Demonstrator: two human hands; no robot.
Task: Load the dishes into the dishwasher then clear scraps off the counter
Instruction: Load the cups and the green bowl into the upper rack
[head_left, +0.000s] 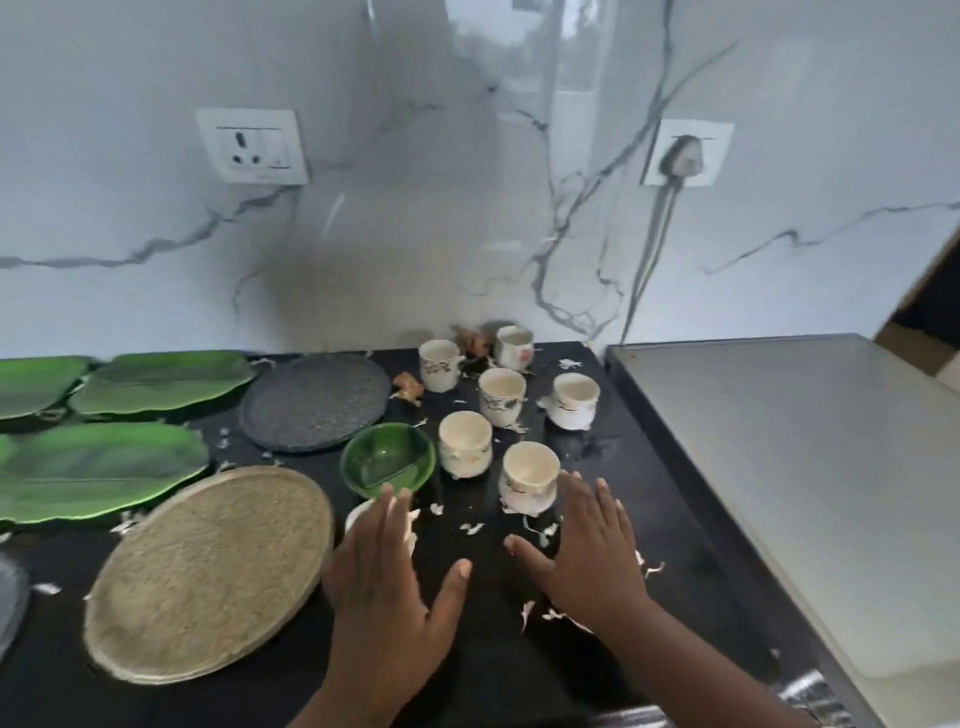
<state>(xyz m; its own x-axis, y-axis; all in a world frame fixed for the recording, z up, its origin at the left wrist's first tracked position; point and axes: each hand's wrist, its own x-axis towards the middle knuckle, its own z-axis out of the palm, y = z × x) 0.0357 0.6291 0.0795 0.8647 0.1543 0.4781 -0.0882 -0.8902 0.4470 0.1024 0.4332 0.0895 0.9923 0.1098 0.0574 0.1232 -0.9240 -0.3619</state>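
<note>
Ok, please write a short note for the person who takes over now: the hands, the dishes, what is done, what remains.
Left hand and right hand: both open, fingers spread, over the black counter, holding nothing.
Six cups stand at the back right, beside the green bowl.
To the left lie the tan plate, the grey plate and the green leaf plates.
Done: nothing loaded.
Left: load all dishes, then clear the white scraps.
</note>
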